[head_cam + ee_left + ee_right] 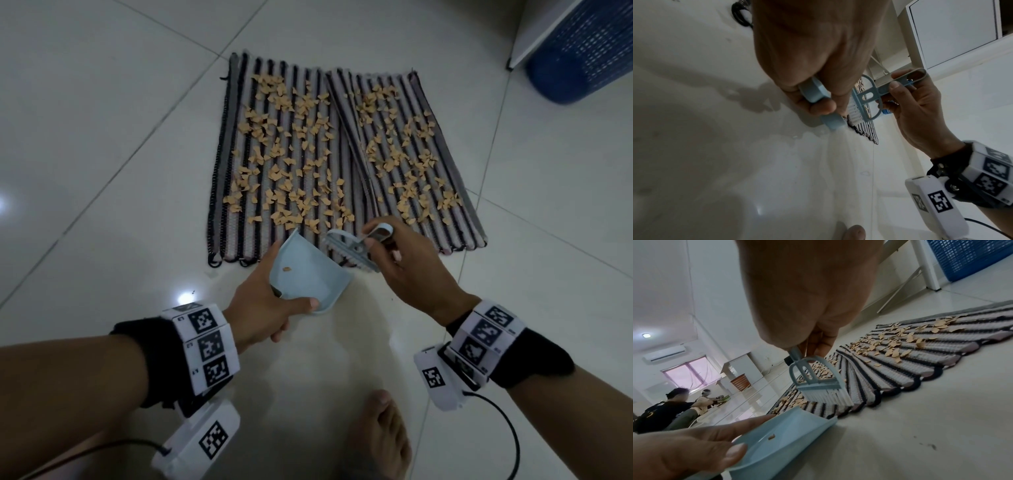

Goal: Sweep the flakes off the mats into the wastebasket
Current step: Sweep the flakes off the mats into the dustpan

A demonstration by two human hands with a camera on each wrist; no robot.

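Two striped mats (239,164) (890,379) lie side by side on the tiled floor, strewn with tan flakes (291,150) (894,344). My left hand (263,308) grips a light blue dustpan (305,274) (781,434) at the mats' near edge; a single flake (286,269) lies in it. My right hand (407,263) pinches the handle of a small blue brush (356,250) (818,386) (861,104), whose white bristles hang just above the mat's near edge, beside the pan. The blue mesh wastebasket (582,51) (970,257) stands at the far right.
A white cabinet panel (544,31) rises beside the wastebasket. My bare foot (380,435) is planted on the tiles below the hands. In the right wrist view, other people (668,410) sit far off by a brown basket (741,382).
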